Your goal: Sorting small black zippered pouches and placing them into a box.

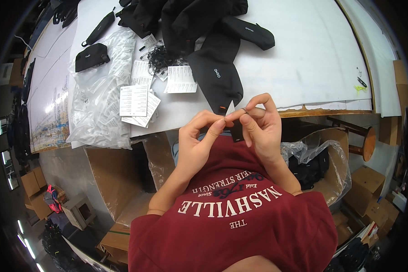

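Observation:
Just in front of the table's near edge, my left hand (199,136) and my right hand (264,129) meet with their fingertips pinched. Between them runs a thin dark cord (245,110), mostly covered by the fingers. Below the fingertips hangs a small black tag (237,134), and a white paper corner (230,108) sticks up behind them. Right beyond my hands lies a black fabric pouch (217,75) with a small orange mark near its near end. Another black pouch (249,31) rests farther right, beside a heap of black fabric pieces (177,22).
Printed leaflets (133,100) and a tangle of black cords (161,59) lie left of the pouches. A clear plastic bag (97,104) with a black pouch (91,57) on it is at left. Open cardboard boxes (113,177) stand below the table; a wooden stool (369,143) is at right.

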`<state>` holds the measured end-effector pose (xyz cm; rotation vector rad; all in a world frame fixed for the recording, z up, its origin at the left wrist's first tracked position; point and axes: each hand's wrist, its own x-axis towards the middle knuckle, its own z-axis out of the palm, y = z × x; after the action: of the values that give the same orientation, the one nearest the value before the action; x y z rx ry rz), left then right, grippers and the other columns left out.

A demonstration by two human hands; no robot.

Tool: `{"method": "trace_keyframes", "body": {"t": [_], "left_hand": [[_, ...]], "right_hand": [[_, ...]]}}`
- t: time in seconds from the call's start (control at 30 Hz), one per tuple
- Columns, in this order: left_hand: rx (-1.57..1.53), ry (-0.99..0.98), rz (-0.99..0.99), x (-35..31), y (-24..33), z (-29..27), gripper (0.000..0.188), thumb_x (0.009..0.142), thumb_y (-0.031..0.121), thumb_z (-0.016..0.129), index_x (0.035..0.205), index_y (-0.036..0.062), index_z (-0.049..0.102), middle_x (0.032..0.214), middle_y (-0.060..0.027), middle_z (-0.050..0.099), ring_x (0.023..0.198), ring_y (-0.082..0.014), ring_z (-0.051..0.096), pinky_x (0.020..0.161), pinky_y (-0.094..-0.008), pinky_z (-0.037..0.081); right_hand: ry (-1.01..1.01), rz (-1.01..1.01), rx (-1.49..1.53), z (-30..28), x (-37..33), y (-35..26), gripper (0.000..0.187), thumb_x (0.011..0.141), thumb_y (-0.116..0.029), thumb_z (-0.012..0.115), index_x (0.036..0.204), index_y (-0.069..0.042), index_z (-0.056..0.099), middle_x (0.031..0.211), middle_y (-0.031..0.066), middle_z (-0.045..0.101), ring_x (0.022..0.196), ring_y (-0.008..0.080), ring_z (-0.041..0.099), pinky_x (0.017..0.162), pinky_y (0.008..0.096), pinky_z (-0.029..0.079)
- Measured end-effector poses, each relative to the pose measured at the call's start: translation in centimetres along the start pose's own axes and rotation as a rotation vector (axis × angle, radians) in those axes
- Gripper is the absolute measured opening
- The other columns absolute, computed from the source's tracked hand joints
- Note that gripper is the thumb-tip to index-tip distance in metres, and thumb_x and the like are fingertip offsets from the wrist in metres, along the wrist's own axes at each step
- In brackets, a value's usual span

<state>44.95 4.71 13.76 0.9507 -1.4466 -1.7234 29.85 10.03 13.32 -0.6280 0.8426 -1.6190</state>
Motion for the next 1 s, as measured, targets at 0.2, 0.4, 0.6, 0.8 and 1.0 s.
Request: {"method": "trace_keyframes", "body": {"t": [0.2,0.4,0.6,0.8,1.0], "left_hand": [[0.168,-0.029,0.129,0.0,0.1,0.0,0.014,0.091,0.010,0.058,0.082,0.0005,0.063,0.079,-0.0057,0.062,0.075,-0.0161,0.054,0.072,-0.0272,0.042],[0.397,-0.032,0.289,0.3,0.0,0.2,0.014,0.090,0.009,0.055,0.079,0.0007,0.058,0.074,-0.0065,0.057,0.068,-0.0205,0.048,0.065,-0.0307,0.039],[0.406,-0.039,0.281,0.3,-0.3,0.0,0.013,0.090,0.007,0.054,0.079,0.0002,0.056,0.071,-0.0065,0.054,0.065,-0.0199,0.045,0.062,-0.0306,0.037],[0.402,-0.017,0.257,0.3,-0.4,0.3,0.012,0.088,0.005,0.055,0.077,0.0007,0.055,0.071,-0.0066,0.053,0.064,-0.0194,0.045,0.060,-0.0305,0.037],[0.453,0.062,0.294,-0.1,-0.7,1.1,0.011,0.087,0.005,0.057,0.077,0.0010,0.056,0.069,-0.0064,0.052,0.063,-0.0198,0.044,0.060,-0.0304,0.036]], "right_hand": [[0.141,-0.096,-0.203,-1.0,-0.2,0.6,0.012,0.092,-0.008,0.060,0.088,-0.003,0.051,0.088,0.0175,0.070,0.056,0.0052,0.055,0.047,0.0152,0.039],[0.165,0.003,-0.190,0.0,-0.3,1.4,0.014,0.089,-0.011,0.066,0.083,0.001,0.061,0.083,0.0087,0.069,0.075,0.0087,0.063,0.069,0.0206,0.049],[0.199,-0.053,-0.349,0.1,-0.3,2.6,0.011,0.086,-0.009,0.068,0.081,0.000,0.065,0.076,0.0020,0.067,0.064,0.0032,0.057,0.058,0.0175,0.043],[0.208,-0.310,-0.679,0.3,-0.4,2.5,0.012,0.081,-0.008,0.073,0.075,-0.002,0.064,0.068,0.0003,0.063,0.052,0.0017,0.046,0.044,0.0199,0.033],[0.178,-0.609,-0.899,0.1,-0.1,2.7,0.013,0.080,-0.007,0.073,0.074,-0.002,0.063,0.066,0.0033,0.061,0.048,0.0071,0.046,0.042,0.0212,0.033]]}}
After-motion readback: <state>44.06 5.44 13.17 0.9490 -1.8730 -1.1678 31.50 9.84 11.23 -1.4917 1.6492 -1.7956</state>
